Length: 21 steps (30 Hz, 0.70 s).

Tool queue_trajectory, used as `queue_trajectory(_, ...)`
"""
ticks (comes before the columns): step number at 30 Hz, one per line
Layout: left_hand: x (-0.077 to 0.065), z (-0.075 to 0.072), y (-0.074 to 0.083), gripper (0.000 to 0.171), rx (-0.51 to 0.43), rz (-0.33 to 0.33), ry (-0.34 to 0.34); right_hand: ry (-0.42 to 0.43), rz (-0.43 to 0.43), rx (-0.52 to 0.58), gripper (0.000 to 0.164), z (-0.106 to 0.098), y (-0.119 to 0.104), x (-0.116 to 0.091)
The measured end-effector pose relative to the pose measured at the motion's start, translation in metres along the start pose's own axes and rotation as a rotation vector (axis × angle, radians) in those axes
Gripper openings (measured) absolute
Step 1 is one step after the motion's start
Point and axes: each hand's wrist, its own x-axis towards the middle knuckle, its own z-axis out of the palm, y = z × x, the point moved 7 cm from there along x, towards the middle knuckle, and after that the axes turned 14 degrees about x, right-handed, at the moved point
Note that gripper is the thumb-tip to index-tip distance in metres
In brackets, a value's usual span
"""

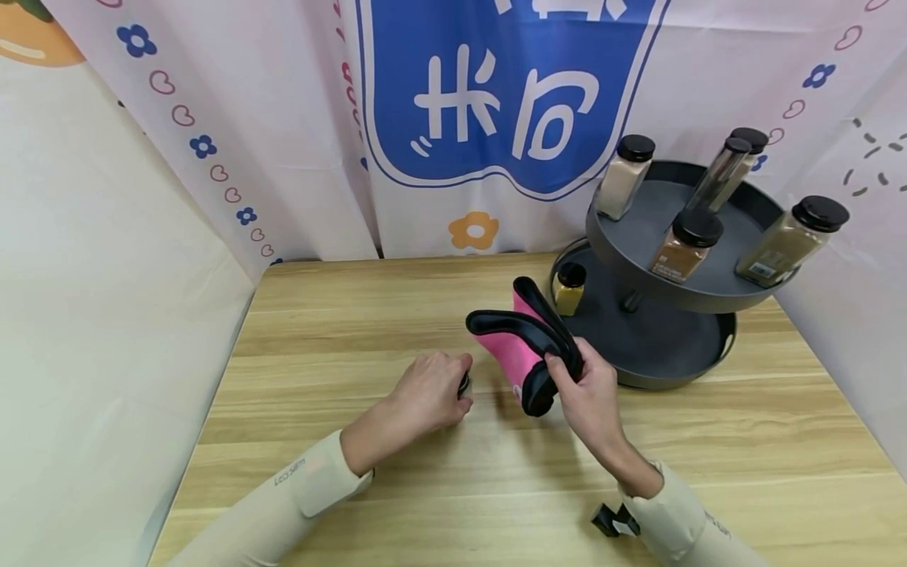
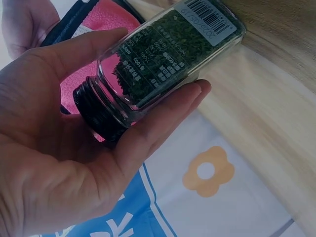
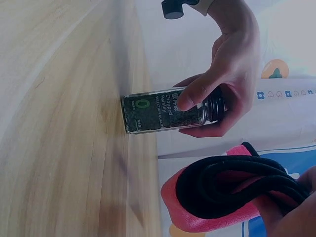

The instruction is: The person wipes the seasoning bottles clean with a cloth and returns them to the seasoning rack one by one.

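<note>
My left hand (image 1: 428, 390) grips a glass spice jar (image 2: 173, 47) of dried green flakes around its upper body, the black screw lid (image 2: 101, 108) lying toward the palm. In the right wrist view the label (image 3: 165, 109) reads "Chopped Parsley", and the jar's base is right at the tabletop. From above, the hand hides most of the jar. My right hand (image 1: 591, 398) pinches a folded pink cloth (image 1: 506, 354) with black edging, thumb on top. The cloth is held over the table, just right of the left hand, its folds fanning outward.
A dark two-tier round rack (image 1: 697, 374) stands at the back right. Several black-lidded jars are on its upper tier, and a small yellow jar (image 1: 569, 290) is on the lower one. A small black object (image 1: 606, 521) shows beside the right sleeve. A printed curtain (image 1: 305, 142) hangs behind the wooden table (image 1: 319, 315).
</note>
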Motion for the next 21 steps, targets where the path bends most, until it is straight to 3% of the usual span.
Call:
queue_trajectory(14,-0.003,-0.003,-0.002,0.022,-0.066,0.024,0.064,-0.003,0.001,0.006,0.005,0.001,-0.002,0.002)
queue_trajectory(21,-0.007,-0.010,-0.009,0.024,-0.177,-0.033,0.103,-0.003,0.004,0.009,0.004,0.001,-0.003,0.003)
